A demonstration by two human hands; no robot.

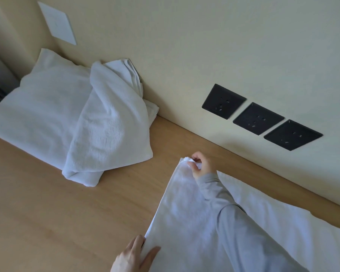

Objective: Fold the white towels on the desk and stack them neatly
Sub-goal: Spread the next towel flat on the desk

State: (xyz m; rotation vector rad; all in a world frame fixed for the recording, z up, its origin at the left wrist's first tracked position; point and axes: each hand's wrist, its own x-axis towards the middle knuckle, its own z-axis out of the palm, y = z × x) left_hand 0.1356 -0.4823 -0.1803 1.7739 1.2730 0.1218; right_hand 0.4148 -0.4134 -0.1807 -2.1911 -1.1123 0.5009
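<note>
Towel (pixel 185 222), white, spread flat on the wooden desk (pixel 47 213) at lower right of the head view. Its long far edge runs close to the foot of the wall (pixel 204 46), and its left edge slants from a far corner down to a near corner.

The right hand (pixel 201 165) reaches across the cloth and pinches the far left corner, with fingertips curled round a small bunch of fabric lifted slightly off the desk. The grey sleeve (pixel 243 232) of that arm lies over the middle of the towel and hides part of it. The left hand (pixel 130 258) holds the near left corner at the bottom edge of the view. Its thumb lies on top of the cloth and its fingers run along and under the edge, so the fabric is caught between them.

A second, folded towel (pixel 37 114) lies flat at upper left, well apart from the first and pushed up against the wall. A crumpled towel (pixel 110 124) is draped loosely over its right half and hangs down to the desk surface in front.

On the wall above the desk, three black square sockets (pixel 261 118) sit in a row. A white plate (pixel 57 24) is mounted further left, above the folded towel.
</note>
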